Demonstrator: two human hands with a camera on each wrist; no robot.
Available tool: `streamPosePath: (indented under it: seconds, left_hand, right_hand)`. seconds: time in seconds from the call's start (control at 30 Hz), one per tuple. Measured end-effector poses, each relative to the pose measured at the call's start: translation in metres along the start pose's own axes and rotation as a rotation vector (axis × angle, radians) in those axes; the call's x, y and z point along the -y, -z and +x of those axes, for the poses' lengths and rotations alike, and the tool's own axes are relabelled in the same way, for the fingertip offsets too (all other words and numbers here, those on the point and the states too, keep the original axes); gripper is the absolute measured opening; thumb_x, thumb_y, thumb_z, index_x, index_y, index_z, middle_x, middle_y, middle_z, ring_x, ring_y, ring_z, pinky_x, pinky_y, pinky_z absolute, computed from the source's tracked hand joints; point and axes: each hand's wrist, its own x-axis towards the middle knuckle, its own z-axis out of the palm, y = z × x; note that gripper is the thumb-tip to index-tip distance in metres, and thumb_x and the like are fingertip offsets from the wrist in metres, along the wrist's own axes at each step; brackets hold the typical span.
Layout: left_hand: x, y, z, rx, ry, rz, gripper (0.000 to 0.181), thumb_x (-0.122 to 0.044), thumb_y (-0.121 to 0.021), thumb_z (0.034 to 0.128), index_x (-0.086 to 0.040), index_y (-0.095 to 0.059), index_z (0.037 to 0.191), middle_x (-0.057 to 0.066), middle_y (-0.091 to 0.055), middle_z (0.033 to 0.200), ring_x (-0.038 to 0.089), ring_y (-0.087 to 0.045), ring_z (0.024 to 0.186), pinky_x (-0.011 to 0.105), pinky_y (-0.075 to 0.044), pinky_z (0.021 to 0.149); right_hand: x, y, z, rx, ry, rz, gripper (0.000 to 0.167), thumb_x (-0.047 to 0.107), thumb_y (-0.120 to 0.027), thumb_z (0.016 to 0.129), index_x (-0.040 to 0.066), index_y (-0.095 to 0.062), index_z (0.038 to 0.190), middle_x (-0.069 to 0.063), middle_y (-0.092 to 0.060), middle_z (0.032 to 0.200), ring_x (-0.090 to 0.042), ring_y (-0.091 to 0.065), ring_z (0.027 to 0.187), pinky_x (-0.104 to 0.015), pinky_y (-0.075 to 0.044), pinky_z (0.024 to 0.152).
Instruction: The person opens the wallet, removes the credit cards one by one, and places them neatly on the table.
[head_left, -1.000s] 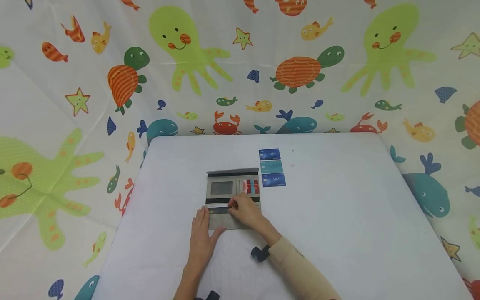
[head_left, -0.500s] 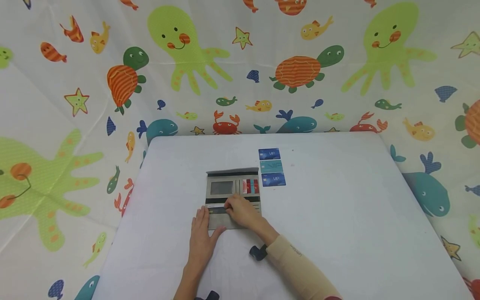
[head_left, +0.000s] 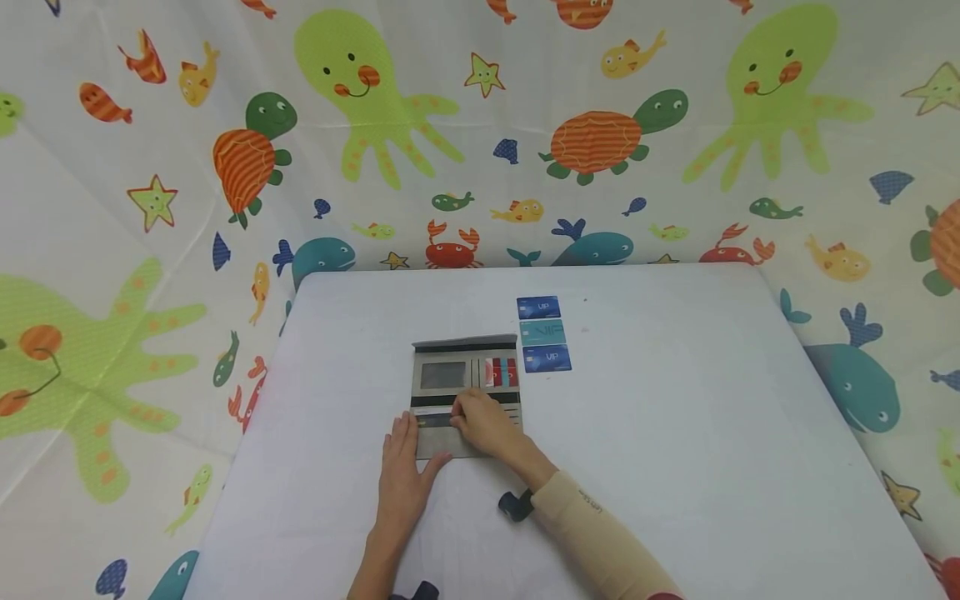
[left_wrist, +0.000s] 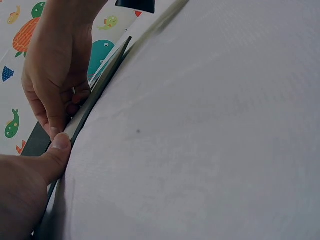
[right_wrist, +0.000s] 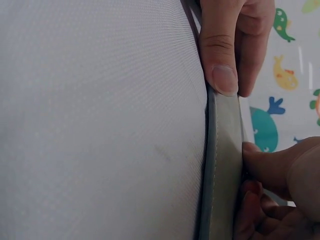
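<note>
A grey unfolded wallet (head_left: 438,443) with black bands and a dark clear window lies on the white table. My left hand (head_left: 401,467) rests at its lower left corner, fingers straight, thumb on the near edge; in the left wrist view that thumb (left_wrist: 61,142) presses the edge. My right hand (head_left: 483,423) bends over the lower half, fingers curled, apparently pinching a card (head_left: 433,420) at a lower slot. Its fingers cover most of the grip. A red and white card (head_left: 502,372) sits in the upper right slots.
Outside the wallet's upper right lie a blue VIP card (head_left: 538,307), a teal VIP card (head_left: 542,332) and another blue VIP card (head_left: 547,358) in a column. A cloth with printed sea animals (head_left: 600,146) hangs behind the table (head_left: 697,400).
My right hand has shifted slightly left along the lower slot, then stayed nearly still. The left hand keeps its place, and the loose cards have not moved.
</note>
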Motion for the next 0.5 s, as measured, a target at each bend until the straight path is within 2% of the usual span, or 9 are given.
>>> streamPosePath:
  seconds: [0.5]
  left_hand:
    - [0.0013, -0.001, 0.0006, 0.006, 0.007, 0.011, 0.092, -0.042, -0.076, 0.0868, -0.001, -0.031, 0.156, 0.018, -0.027, 0.165, 0.036, -0.019, 0.155, 0.053, -0.015, 0.128]
  right_hand:
    - [0.0043, 0.002, 0.0009, 0.016, -0.042, 0.004, 0.008, 0.019, -0.069, 0.095, 0.011, -0.067, 0.095, -0.004, -0.062, 0.097, -0.011, -0.055, 0.075, -0.02, -0.051, 0.067]
